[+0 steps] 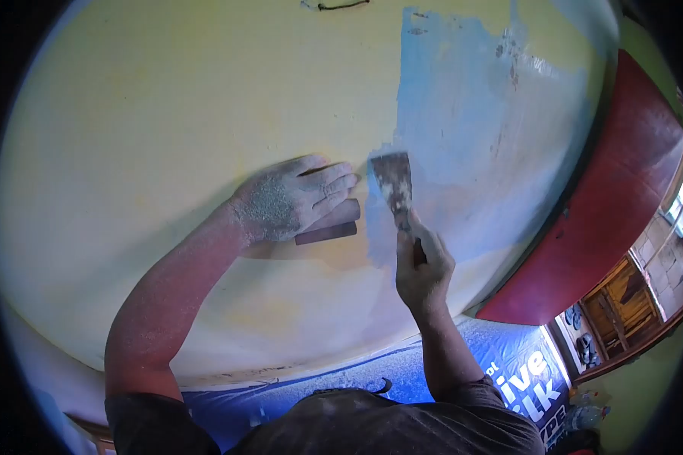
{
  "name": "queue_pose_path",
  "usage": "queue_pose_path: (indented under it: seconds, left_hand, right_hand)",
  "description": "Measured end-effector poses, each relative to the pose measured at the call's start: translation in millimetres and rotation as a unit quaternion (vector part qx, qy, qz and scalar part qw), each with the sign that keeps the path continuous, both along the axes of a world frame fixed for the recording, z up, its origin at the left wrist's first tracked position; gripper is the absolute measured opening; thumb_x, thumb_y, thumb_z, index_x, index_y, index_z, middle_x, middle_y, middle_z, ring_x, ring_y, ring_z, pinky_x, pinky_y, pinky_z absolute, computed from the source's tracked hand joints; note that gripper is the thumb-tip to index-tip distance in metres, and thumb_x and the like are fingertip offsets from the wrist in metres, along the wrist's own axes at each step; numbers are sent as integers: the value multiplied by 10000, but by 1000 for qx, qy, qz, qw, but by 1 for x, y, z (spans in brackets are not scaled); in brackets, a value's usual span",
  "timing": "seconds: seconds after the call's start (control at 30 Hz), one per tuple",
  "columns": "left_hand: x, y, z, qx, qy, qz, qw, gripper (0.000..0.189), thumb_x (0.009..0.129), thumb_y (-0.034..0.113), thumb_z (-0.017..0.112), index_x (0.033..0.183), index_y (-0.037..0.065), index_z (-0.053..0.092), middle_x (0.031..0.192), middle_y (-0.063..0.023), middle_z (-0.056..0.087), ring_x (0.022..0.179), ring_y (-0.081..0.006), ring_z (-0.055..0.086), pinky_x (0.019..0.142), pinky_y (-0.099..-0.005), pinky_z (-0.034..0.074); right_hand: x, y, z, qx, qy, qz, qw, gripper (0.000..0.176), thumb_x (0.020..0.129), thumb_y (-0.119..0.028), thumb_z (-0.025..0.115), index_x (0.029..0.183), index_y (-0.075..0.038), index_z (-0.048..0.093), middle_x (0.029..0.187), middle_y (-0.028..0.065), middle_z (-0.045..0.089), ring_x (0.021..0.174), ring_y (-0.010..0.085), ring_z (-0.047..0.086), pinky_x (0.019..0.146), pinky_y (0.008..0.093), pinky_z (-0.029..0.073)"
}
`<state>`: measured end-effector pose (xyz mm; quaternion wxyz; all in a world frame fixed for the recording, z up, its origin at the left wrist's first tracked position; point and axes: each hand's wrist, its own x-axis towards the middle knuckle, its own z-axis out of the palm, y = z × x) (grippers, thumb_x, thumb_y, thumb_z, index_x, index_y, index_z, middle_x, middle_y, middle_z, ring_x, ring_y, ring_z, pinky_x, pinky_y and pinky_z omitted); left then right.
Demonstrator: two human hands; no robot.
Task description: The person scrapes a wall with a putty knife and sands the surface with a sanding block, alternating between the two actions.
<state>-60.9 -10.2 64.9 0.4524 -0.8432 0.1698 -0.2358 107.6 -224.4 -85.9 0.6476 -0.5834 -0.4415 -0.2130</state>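
Pale dust coats my left hand (300, 199), which is laid against the yellow-painted wall (167, 114). Under its palm and fingers is a folded dark sheet of sandpaper (330, 227), with its lower edges sticking out. To the right, my right hand (425, 265) grips a putty knife (393, 178) with the blade pointing up. Its worn, paint-specked blade overlaps the left border of a light blue patch (455, 114) on the wall. The knife's handle is mostly hidden by my fingers.
A red door or panel (584, 197) curves along the right side of the wall. Below, a blue printed banner (281, 402) covers the floor. At the lower right are footwear (587, 349), a wooden piece (618, 311) and a plastic bottle (584, 417).
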Motion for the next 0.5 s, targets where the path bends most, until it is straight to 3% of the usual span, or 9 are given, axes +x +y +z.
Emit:
queue_pose_path:
  seconds: [0.2, 0.3, 0.4, 0.5]
  left_hand:
    - [-1, -3, 1, -7, 4, 3, 1000, 474, 1058, 228, 621, 1487, 56, 727, 1580, -87, 676, 1557, -204, 551, 1304, -408, 433]
    - [-2, -2, -1, -10, -1, 4, 1000, 476, 1051, 224, 633, 1485, 52, 728, 1571, -82, 683, 1556, -207, 551, 1305, -420, 437]
    - [-2, -5, 2, -14, 6, 5, 1000, 471, 1051, 217, 619, 1478, 50, 729, 1579, -91, 674, 1542, -199, 566, 1298, -405, 442]
    - [0, -2, -1, -23, 7, -10, 1000, 464, 1045, 215, 634, 1465, 44, 736, 1556, -97, 688, 1513, -198, 592, 1294, -401, 450]
  right_hand:
    - [-7, -6, 9, -14, -25, -13, 999, 367, 1057, 31, 728, 1423, 16, 762, 1145, 207, 835, 873, 257, 815, 765, 364, 635]
    - [-14, -12, 6, -66, 24, -19, 997, 377, 1062, 30, 723, 1437, 10, 756, 1145, 217, 833, 858, 256, 810, 756, 368, 632]
    - [-6, -6, 1, 1, -25, -10, 1000, 379, 1065, 24, 723, 1442, 4, 758, 1104, 208, 825, 819, 242, 795, 734, 359, 618]
    - [-12, -11, 3, -44, 24, -11, 999, 368, 1069, 17, 726, 1435, 5, 762, 1099, 207, 824, 797, 237, 785, 725, 345, 608]
